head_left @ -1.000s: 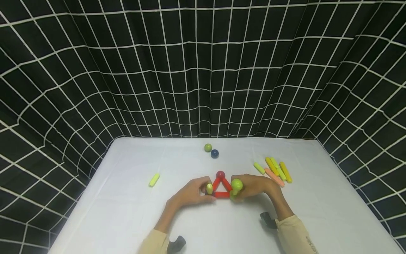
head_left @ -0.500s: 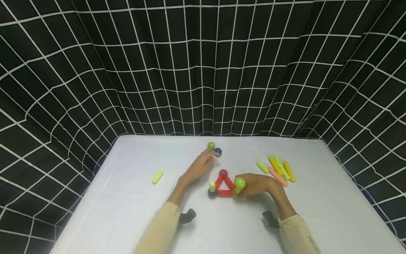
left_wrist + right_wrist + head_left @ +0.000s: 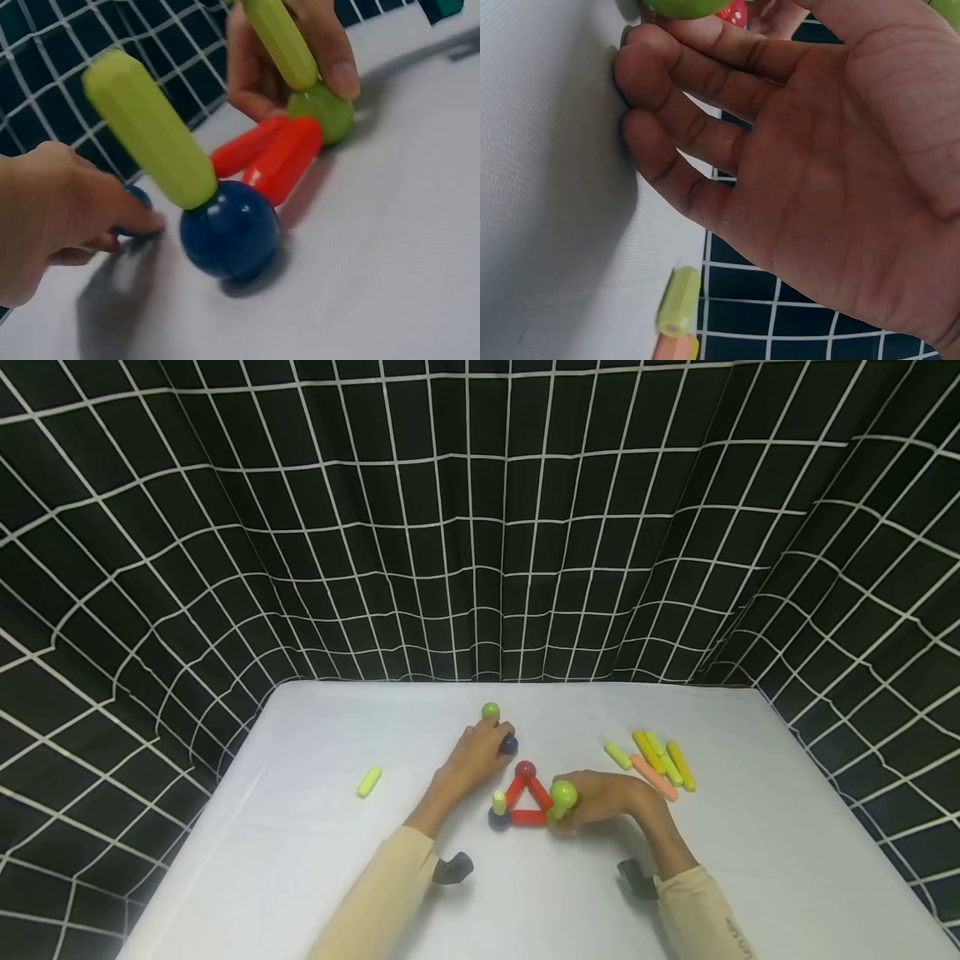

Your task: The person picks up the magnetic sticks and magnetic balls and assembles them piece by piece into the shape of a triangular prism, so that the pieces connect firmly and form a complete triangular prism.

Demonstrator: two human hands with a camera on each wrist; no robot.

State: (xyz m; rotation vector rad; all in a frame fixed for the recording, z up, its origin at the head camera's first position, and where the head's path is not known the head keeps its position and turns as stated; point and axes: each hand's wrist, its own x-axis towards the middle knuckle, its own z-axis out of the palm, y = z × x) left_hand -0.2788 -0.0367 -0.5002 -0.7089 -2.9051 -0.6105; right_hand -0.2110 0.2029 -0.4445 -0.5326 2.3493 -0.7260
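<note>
My left hand [image 3: 478, 752] pinches a loose blue ball [image 3: 509, 745] behind a small stick-and-ball frame. Red rods [image 3: 528, 817] form the frame's flat triangle, with a red ball [image 3: 525, 770] at the far corner. At the left corner, a blue ball [image 3: 229, 229] carries a raised yellow-green rod [image 3: 150, 127]. My right hand [image 3: 596, 800] holds the right corner, its fingertips on the green ball [image 3: 322, 112] there. From that ball rises another yellow-green rod [image 3: 281, 41], topped by a green ball [image 3: 564, 793]. The right palm partly hides this corner in the head view.
Just beyond my left fingers lies a loose green ball [image 3: 491, 710]. Several yellow and yellow-green rods [image 3: 681, 766] and an orange rod [image 3: 654, 777] lie to the right. One yellow-green rod [image 3: 368, 782] lies at left. A dark grid-patterned curtain [image 3: 480, 527] surrounds the white table [image 3: 285, 860].
My left hand has left the frame's blue corner, reached to the back and taken the loose blue ball, which has come slightly nearer. The right hand stays at the green corner.
</note>
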